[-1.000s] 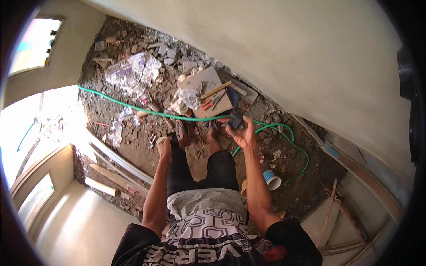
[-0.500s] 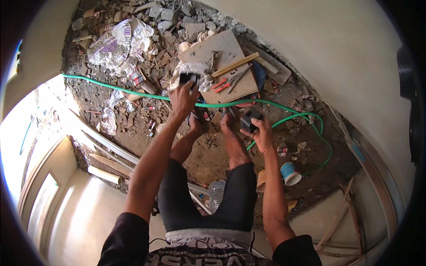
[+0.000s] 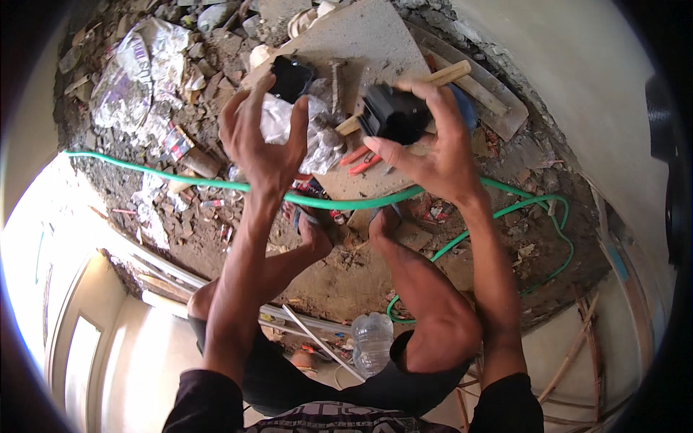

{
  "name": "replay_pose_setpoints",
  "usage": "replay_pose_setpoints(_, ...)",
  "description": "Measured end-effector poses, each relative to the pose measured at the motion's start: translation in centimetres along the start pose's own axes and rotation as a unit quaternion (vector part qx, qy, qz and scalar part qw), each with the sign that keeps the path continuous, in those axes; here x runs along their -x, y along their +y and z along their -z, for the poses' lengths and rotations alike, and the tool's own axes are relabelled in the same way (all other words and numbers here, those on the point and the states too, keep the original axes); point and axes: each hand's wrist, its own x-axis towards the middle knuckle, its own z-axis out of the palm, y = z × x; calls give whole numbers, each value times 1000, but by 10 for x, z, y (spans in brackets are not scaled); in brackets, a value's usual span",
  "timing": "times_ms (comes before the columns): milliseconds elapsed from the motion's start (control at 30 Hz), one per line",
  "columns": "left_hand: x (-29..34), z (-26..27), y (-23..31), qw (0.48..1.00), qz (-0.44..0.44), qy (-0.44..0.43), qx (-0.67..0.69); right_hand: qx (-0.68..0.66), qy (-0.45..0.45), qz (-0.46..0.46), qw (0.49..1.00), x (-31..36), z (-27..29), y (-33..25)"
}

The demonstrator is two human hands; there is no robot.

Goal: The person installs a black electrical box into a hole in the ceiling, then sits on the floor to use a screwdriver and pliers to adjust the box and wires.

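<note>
My left hand [image 3: 261,141] is raised in front of me, its fingertips on a small black part [image 3: 292,76] and a crumpled clear plastic bag [image 3: 280,119] against its palm. My right hand [image 3: 433,148] is level with it and grips a black boxy part [image 3: 393,114]. The two hands are a short gap apart. Below them lies a flat grey slab [image 3: 361,40] with a wooden-handled hammer [image 3: 449,73] and red-handled pliers [image 3: 359,159] on it. My bare feet [image 3: 317,234] rest on the dirt beneath.
A green hose [image 3: 173,175] runs across the rubble-strewn dirt and loops at the right. Crumpled plastic sheeting [image 3: 137,79] lies at the upper left. A clear plastic bottle [image 3: 372,340] stands between my legs. A pale wall [image 3: 577,79] rises at the right.
Both hands have come up closer to the camera. The left hand, which was reaching down to the slab, now carries the small black part and the plastic bag.
</note>
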Motion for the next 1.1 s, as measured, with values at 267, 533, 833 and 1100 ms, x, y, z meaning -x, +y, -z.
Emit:
replay_pose_setpoints(267,-75,-20,61,772,115,-188,597,-146,-19,128,981,-68,-3,6)
replay_pose_setpoints(533,-76,-38,18,733,197,-131,638,227,-168,136,950,-11,36,51)
replay_pose_setpoints(833,-38,-51,2,439,325,-118,829,395,-161,197,883,49,16,105)
replay_pose_setpoints(1100,-8,-48,31,490,365,-130,781,329,-51,253,908,60,37,93)
